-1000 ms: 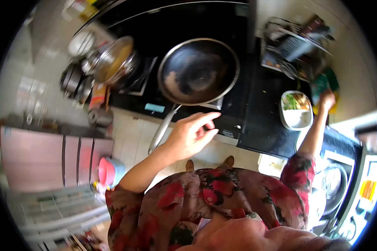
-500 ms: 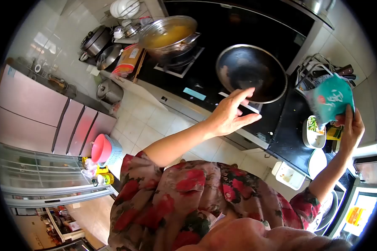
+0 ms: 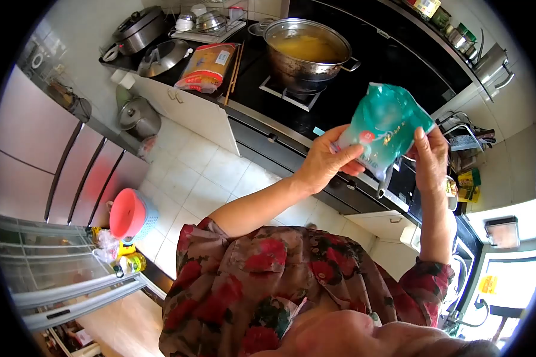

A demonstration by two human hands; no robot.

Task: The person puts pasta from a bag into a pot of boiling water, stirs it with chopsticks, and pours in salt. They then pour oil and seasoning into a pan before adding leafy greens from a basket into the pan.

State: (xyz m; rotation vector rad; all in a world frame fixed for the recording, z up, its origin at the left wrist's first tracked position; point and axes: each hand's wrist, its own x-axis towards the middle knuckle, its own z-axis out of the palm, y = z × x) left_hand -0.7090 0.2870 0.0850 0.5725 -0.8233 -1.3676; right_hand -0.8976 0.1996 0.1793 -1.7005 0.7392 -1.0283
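A teal plastic pouch (image 3: 390, 122) with a clear lower part and a red mark is held up in front of my chest, between both hands. My left hand (image 3: 327, 160) grips its lower left edge, thumb across the front. On the other side, my right hand (image 3: 432, 157) pinches the right edge of the pouch with thumb and fingers. Behind and below the pouch a dark handle (image 3: 385, 183) sticks out; the wok it likely belongs to is mostly hidden.
A steel pot (image 3: 307, 56) of yellowish liquid stands on the stove, left of the pouch. Chopsticks (image 3: 234, 74) and an orange-red food packet (image 3: 205, 68) lie beside it. Knives (image 3: 479, 138) stand in a rack at the right. A pink basin (image 3: 127, 214) is at the lower left.
The pouch has come from the far right to the middle in my right hand. My left hand, empty before, now holds it too. The camera view has shifted, and the pouch now covers the wok.
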